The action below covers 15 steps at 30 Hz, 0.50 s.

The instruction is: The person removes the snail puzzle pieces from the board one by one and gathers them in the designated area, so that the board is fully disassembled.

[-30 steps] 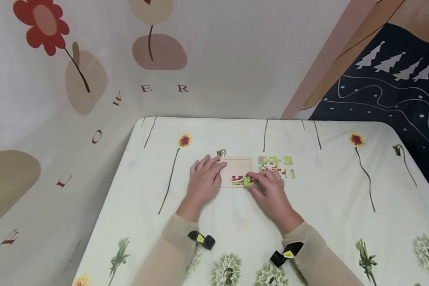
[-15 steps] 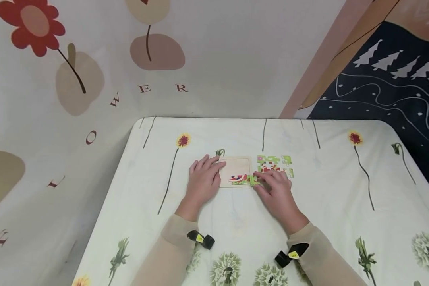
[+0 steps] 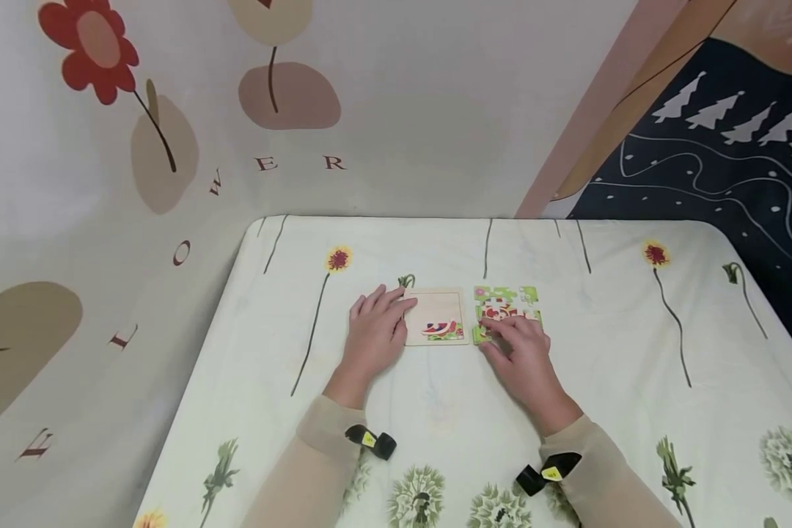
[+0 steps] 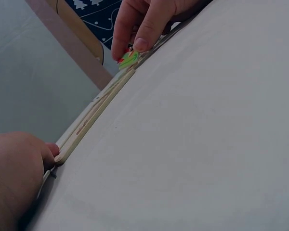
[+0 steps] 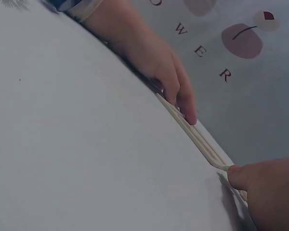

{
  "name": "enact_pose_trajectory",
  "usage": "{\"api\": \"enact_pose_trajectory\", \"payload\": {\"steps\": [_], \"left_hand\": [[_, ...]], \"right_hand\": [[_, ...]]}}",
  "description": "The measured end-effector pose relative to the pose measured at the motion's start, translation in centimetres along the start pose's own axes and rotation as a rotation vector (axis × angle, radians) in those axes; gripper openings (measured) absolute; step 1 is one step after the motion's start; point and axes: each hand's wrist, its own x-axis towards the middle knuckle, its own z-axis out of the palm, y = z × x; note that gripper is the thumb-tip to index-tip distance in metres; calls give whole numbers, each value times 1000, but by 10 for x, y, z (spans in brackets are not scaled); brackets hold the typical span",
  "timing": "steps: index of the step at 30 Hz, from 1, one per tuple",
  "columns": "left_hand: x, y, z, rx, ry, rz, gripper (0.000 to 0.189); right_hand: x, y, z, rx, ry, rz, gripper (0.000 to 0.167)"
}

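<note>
A pale wooden puzzle board [image 3: 429,302] with a raised border lies flat on the table. My left hand [image 3: 378,334] rests over its left edge, fingers extended onto the surface. Toward the board's lower right, fitted puzzle pieces [image 3: 444,331] show red, purple and green. With thumb and fingers my right hand [image 3: 520,359] pinches a green puzzle piece [image 4: 129,59], just off the board's right side. Loose puzzle pieces [image 3: 507,295], green and red, lie grouped beyond that hand, which covers part of them.
The table [image 3: 435,425] wears a white cloth printed with flowers. Behind it hangs a pale backdrop [image 3: 435,147] with letters and flowers, and a dark one [image 3: 706,169] with white trees stands at right. Each wrist carries a small black camera.
My right hand has moved rightward off the board, taking the green puzzle piece from beside the fitted pieces to near the loose ones. The left hand stays at the board's edge.
</note>
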Motion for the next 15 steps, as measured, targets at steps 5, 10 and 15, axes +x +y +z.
{"api": "enact_pose_trajectory", "payload": {"steps": [5, 10, 15], "left_hand": [[1, 1, -1, 1, 3, 2, 43], [1, 1, -1, 4, -3, -3, 43], [1, 0, -1, 4, -1, -1, 43]], "right_hand": [[-1, 1, -3, -1, -22, 23, 42], [-2, 0, -5, -29, -56, 42, 41], [-2, 1, -6, -57, -64, 40, 39]]}}
